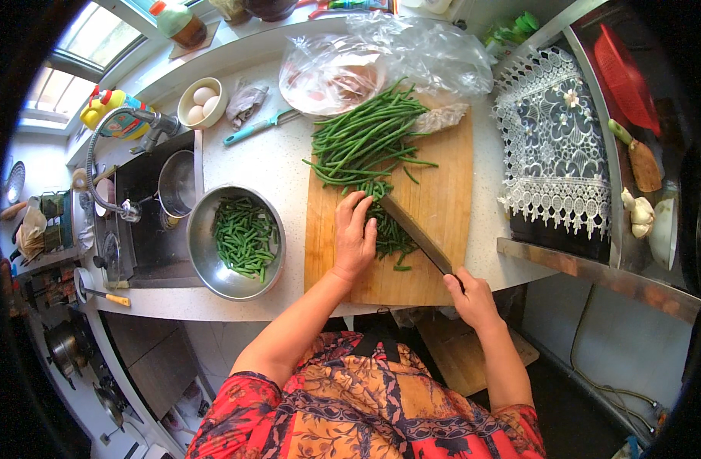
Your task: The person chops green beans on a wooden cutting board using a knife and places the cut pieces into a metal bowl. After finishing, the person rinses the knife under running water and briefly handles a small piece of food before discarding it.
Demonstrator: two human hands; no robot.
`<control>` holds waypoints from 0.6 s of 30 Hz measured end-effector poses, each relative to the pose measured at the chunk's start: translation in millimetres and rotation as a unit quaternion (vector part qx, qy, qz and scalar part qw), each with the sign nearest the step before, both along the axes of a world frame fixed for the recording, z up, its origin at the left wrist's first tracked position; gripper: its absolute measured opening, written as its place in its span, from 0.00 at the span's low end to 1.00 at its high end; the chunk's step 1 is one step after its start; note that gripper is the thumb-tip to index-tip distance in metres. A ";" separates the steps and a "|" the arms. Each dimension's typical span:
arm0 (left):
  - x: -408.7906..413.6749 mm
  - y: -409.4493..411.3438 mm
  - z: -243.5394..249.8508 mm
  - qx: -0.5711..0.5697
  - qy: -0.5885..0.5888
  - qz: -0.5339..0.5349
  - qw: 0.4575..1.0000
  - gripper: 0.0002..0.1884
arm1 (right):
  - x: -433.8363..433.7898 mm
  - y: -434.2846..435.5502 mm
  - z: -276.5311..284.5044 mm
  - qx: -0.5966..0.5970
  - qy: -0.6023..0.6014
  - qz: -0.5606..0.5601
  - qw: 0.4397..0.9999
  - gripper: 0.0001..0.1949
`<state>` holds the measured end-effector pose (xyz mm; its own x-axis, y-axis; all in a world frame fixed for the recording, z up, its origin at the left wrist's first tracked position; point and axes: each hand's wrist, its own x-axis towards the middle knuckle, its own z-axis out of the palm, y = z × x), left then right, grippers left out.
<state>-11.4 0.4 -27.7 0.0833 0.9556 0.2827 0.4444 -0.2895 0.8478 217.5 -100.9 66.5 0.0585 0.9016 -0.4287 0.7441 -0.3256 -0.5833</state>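
Observation:
My right hand (468,295) grips the dark handle of a kitchen knife (416,232), its blade slanting up and left across a wooden cutting board (442,201). Just left of the blade, the fingers of my left hand (356,235) rest around green beans near the blade's tip; how firmly they hold them is hidden. Cut pieces (388,232) lie under and beside the blade. Long uncut green beans (368,135) are heaped at the board's far end. More cut pieces (244,238) fill part of a metal bowl (195,252) left of the board.
Beyond the beans lies a plastic-covered plate (330,86). A turquoise-handled peeler (253,131), a bowl of eggs (203,106) and a crumpled cloth (246,103) sit at the back left. The sink (149,252) is left of the metal bowl; a lace cover (557,137) lies at right.

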 end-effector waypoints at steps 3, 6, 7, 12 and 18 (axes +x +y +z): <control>-3.8 1.5 3.1 -0.009 0.001 0.017 1.000 0.20 | 5.0 2.4 3.8 0.004 -0.004 -0.014 1.000 0.26; -1.5 8.4 7.1 0.002 0.029 0.030 0.999 0.20 | 7.6 18.0 0.9 -0.012 -0.023 -0.020 0.999 0.26; 0.7 10.5 8.9 0.008 0.039 0.032 0.999 0.20 | 6.1 22.9 0.1 -0.008 -0.026 -0.012 1.000 0.26; 2.1 7.3 6.0 0.034 0.071 0.008 0.997 0.18 | -2.1 30.1 2.8 -0.028 -0.030 0.043 0.998 0.26; -10.8 -30.1 2.4 0.035 0.091 -0.022 0.995 0.18 | -2.9 -4.1 9.1 -0.016 -0.027 0.063 0.998 0.24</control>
